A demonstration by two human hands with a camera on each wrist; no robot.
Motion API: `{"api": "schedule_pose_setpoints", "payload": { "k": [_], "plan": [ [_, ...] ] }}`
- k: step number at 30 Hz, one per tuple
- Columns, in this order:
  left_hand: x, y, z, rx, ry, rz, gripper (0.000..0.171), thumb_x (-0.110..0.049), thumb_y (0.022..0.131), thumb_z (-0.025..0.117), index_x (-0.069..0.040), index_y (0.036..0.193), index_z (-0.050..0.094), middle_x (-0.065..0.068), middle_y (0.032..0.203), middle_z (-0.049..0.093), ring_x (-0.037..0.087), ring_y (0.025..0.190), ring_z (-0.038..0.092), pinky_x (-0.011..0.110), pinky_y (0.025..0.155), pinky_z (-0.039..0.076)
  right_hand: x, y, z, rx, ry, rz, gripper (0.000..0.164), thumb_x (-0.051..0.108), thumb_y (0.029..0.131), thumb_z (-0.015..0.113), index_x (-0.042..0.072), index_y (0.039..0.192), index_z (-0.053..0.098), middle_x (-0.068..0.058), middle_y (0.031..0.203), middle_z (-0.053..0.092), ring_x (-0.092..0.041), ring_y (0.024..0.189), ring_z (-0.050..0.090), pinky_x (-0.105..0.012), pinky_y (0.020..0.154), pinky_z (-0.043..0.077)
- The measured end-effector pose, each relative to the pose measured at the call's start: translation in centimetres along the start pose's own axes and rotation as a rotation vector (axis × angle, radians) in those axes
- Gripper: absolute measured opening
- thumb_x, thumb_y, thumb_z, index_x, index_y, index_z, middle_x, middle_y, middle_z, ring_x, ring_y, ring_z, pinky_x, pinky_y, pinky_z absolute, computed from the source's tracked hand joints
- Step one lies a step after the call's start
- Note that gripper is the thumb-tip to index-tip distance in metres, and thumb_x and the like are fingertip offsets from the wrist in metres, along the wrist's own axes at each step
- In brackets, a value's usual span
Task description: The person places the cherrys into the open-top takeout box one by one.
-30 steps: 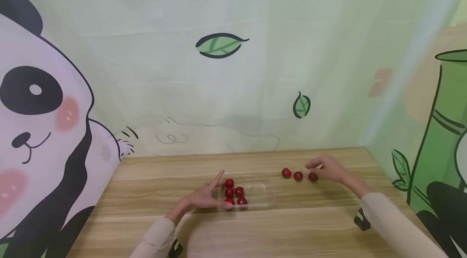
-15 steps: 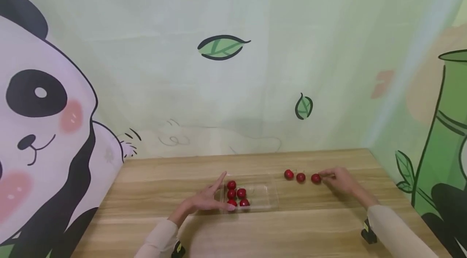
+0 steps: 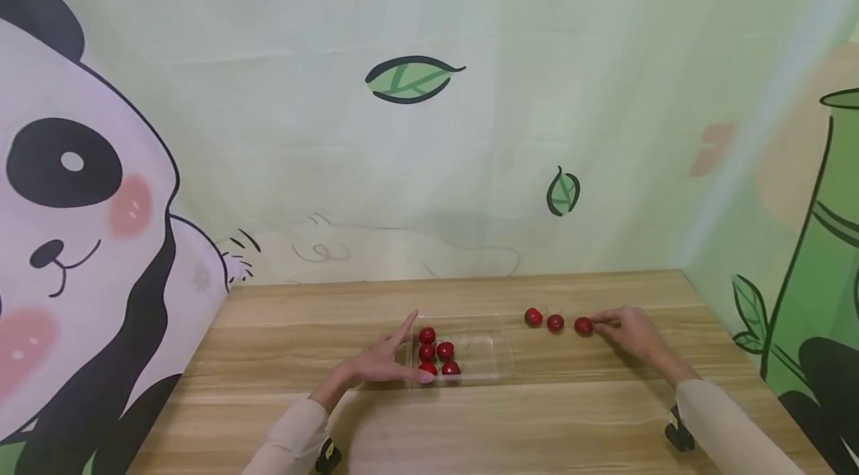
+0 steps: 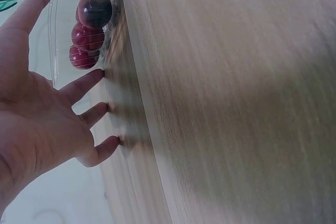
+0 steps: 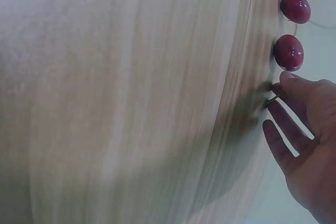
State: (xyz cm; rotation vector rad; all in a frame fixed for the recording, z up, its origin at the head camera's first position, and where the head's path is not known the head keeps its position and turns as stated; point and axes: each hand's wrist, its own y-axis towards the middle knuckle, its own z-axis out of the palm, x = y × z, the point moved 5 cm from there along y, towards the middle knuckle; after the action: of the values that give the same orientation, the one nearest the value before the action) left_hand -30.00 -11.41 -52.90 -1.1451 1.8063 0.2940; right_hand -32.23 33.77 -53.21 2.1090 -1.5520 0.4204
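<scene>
My left hand (image 3: 382, 362) spans the left end of a clear plastic box (image 3: 493, 367), its thumb along the near side and index finger at the far corner. In the left wrist view, its other fingertips (image 4: 106, 107) touch the table. Several red cherries (image 3: 446, 350) sit in the box's left half. Right of the box, three cherries lie in a row on the table: a left one (image 3: 533, 318), a middle one (image 3: 555, 323) and a right one (image 3: 583, 326). At the right cherry, my right hand (image 3: 634, 331) pinches its green stem (image 5: 273, 99) between thumb and finger.
The wooden table (image 3: 470, 430) ends at the back against a printed cloth (image 3: 470, 162) with a panda and leaves. Small black devices (image 3: 679, 430) sit on both wrists.
My right hand has moved from above the right cherry to its right side, fingertips now at its stem. The left hand, the box and the cherries hold their places; the head view shifted slightly.
</scene>
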Motion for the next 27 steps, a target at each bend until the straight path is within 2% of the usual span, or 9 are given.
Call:
{"api": "schedule_pose_setpoints", "payload": {
  "k": [7,17,21,27],
  "plan": [
    [-0.1,0.1,0.0,0.005,-0.012,-0.003,0.125,-0.054,0.08,0.083,-0.029,0.166,-0.004,0.024,0.165,0.03,0.05,0.154,0.021,0.072,0.12,0.02,0.4,-0.2,-0.2,-0.019,-0.026,0.006,0.011,0.004,0.091,0.072,-0.002,0.097,0.078,-0.025,0.102,0.077,-0.042,0.095,0.074,-0.056,0.085,0.059],
    [0.2,0.2,0.2,0.008,-0.008,0.009,0.124,-0.054,0.081,0.082,-0.027,0.166,-0.004,0.024,0.165,0.03,0.05,0.153,0.022,0.073,0.12,0.021,0.8,-0.9,-0.5,-0.06,-0.042,-0.033,0.006,0.004,0.088,0.075,0.002,0.093,0.079,-0.018,0.097,0.079,-0.038,0.092,0.075,-0.053,0.083,0.06],
    [0.0,0.0,0.2,0.013,-0.006,0.013,0.123,-0.052,0.081,0.082,-0.028,0.166,-0.005,0.025,0.165,0.03,0.051,0.153,0.021,0.074,0.119,0.02,1.2,-1.1,-0.6,-0.081,-0.018,-0.042,0.006,0.004,0.087,0.077,0.003,0.092,0.08,-0.017,0.095,0.079,-0.036,0.089,0.075,-0.049,0.08,0.061],
    [0.1,0.1,0.1,0.017,-0.011,0.025,0.124,-0.05,0.081,0.082,-0.027,0.166,-0.005,0.026,0.164,0.03,0.052,0.153,0.022,0.074,0.119,0.021,2.0,-1.1,-0.8,-0.099,0.017,-0.062,0.006,0.004,0.087,0.078,0.003,0.093,0.08,-0.016,0.094,0.079,-0.029,0.082,0.075,-0.035,0.073,0.062]
  ]
}}
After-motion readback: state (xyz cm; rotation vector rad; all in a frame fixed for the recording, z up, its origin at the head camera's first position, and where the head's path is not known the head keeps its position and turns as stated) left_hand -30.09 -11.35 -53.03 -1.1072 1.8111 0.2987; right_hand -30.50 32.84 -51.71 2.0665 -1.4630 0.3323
